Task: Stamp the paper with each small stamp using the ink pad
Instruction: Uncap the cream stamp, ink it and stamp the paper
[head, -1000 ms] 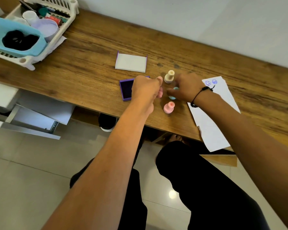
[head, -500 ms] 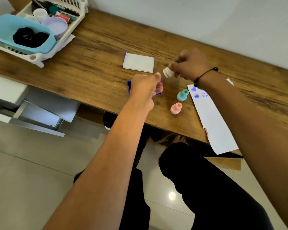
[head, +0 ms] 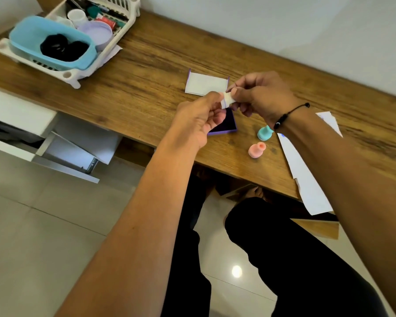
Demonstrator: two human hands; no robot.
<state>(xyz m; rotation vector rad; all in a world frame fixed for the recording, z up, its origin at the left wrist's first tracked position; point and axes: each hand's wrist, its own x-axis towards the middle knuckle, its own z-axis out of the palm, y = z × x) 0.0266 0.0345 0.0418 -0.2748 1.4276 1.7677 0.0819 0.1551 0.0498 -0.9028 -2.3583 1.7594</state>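
Both hands hold a small cream stamp [head: 227,100] in the air above the open purple ink pad [head: 226,124]. My right hand [head: 263,97] pinches its far end; my left hand [head: 199,120] grips its near end with the fingertips. The ink pad's white lid [head: 205,84] lies just behind on the wooden desk [head: 146,72]. A teal stamp [head: 265,132] and a pink stamp [head: 256,150] stand on the desk to the right of the pad. The white paper [head: 306,179] lies at the desk's front edge, partly hidden by my right forearm; a blue mark shows at its top.
A white rack [head: 69,74] at the back left holds a blue tub [head: 32,40], a lilac lid and small items. An open white drawer [head: 62,154] sticks out below the desk on the left. My legs are under the desk.
My right hand lifted the cream stamp off the desk and brought it left over the ink pad. My left hand rose from the pad and took hold of the stamp's other end.
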